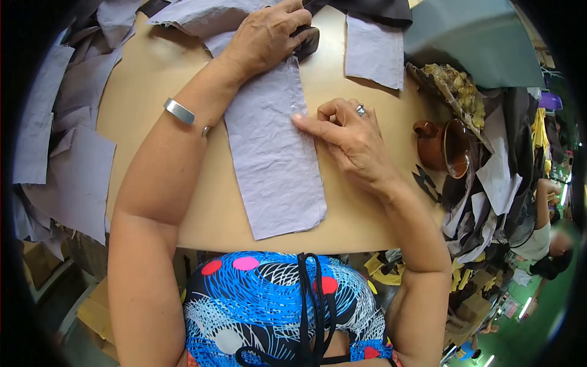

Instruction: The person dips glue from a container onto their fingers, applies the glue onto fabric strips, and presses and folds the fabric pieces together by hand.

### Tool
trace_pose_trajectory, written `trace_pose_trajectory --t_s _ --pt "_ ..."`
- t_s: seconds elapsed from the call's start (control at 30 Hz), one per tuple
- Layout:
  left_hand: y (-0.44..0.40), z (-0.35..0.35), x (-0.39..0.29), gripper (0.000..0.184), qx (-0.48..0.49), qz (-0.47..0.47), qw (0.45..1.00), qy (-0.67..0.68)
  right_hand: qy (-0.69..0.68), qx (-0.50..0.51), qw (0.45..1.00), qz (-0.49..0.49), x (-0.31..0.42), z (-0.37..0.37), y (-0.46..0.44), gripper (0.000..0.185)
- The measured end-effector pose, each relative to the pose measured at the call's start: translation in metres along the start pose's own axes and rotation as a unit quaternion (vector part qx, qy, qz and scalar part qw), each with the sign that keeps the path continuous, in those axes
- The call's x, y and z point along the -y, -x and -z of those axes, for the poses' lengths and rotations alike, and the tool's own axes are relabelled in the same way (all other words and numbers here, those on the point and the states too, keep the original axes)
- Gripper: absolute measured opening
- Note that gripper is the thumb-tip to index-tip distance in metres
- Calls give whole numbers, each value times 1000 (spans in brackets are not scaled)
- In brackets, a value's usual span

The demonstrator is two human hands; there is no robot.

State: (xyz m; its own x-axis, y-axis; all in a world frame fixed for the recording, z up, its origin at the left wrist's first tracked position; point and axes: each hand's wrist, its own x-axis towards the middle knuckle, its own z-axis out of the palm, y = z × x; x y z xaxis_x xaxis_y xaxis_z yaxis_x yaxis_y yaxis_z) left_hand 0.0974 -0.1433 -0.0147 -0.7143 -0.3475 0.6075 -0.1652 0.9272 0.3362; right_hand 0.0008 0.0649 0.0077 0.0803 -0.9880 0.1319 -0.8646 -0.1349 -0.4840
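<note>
A long, wrinkled lavender cloth piece lies lengthwise on the table in front of me, its near end close to the table's front edge. At its far end my left hand is closed on a dark brown cloth, with some fingertips hidden. My right hand, wearing a ring, has its fingers curled, and the thumb tip presses the right edge of the lavender piece. Whether a finger is under that edge I cannot see.
Lavender cloth pieces are heaped at the left, and another piece lies at the back right. A brown mug, small black snips and a dark cloth pile are at the right. A person sits farther right.
</note>
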Motion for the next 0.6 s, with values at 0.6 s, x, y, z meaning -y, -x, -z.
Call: trace_pose_trajectory --t_s 0.6 --pt "-3 -1 2 16 16 10 1000 12 108 15 989 104 19 3 62 30"
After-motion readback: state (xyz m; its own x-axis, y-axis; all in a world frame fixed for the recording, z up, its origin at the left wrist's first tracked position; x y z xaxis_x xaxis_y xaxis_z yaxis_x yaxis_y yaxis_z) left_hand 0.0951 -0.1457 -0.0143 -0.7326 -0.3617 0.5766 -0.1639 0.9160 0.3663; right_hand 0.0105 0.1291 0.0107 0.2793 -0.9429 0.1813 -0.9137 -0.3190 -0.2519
